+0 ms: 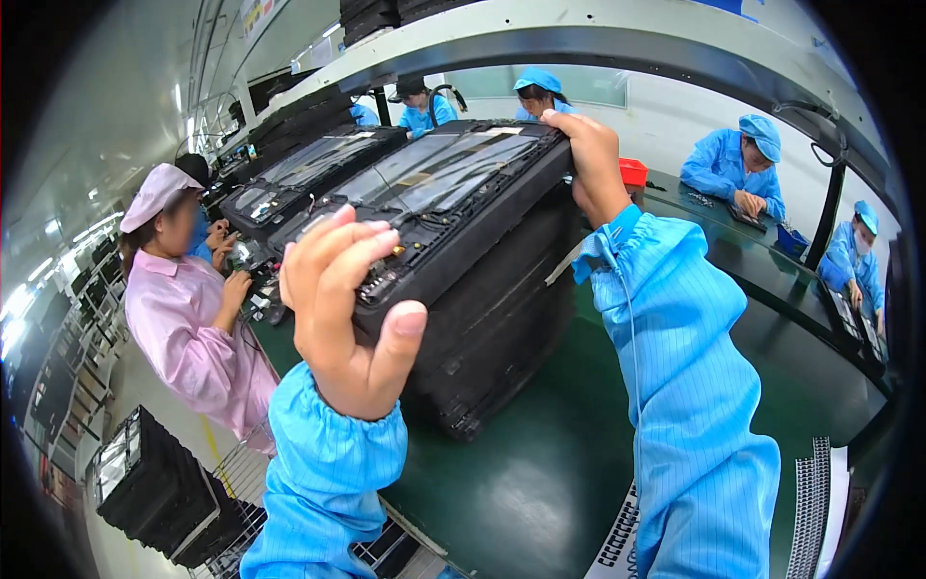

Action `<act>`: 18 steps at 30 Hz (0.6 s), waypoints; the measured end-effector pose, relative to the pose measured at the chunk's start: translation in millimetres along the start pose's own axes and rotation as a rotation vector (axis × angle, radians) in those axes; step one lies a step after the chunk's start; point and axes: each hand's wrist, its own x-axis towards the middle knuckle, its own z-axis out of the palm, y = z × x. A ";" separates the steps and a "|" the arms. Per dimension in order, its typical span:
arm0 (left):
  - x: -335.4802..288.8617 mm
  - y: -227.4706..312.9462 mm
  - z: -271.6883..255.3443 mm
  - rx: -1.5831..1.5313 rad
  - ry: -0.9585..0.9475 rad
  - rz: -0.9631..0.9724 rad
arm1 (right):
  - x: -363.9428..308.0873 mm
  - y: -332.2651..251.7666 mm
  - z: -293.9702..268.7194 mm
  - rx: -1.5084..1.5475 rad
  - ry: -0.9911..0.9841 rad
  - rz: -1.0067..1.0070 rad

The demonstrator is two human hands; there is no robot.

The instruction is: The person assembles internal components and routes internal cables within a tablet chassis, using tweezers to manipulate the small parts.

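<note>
A tall stack of black trays [482, 309] stands tilted over the green table. Its top black tray [473, 217] carries flat, glossy panels [434, 174] with small electronic parts and a thin cable along the edges. My right hand [598, 164] grips that tray's far right corner, fingertips over the rim and thumb side against its wall. At the near left corner my left hand [342, 309] is raised with fingers and thumb apart, overlapping the tray's edge in view; whether it touches is unclear. A thin cord [632, 328] runs along my right sleeve from a blue wristband [617, 230].
Another tray stack [313, 169] stands behind, to the left. A person in pink [193, 309] works beside it. Several people in blue sit across the green table [521, 492]. An overhead shelf beam [617, 29] crosses above. More trays [164, 487] stand at lower left.
</note>
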 end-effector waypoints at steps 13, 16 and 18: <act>-8.0 6.6 11.5 0.057 -0.114 0.032 | 0.9 24.2 -31.9 -0.398 -0.114 0.002; -4.8 5.9 13.3 0.032 -0.127 0.049 | -3.9 23.6 -39.9 -0.418 -0.065 -0.054; -4.6 4.4 15.0 0.029 -0.131 0.061 | -5.0 24.3 -38.4 -0.303 -0.040 0.071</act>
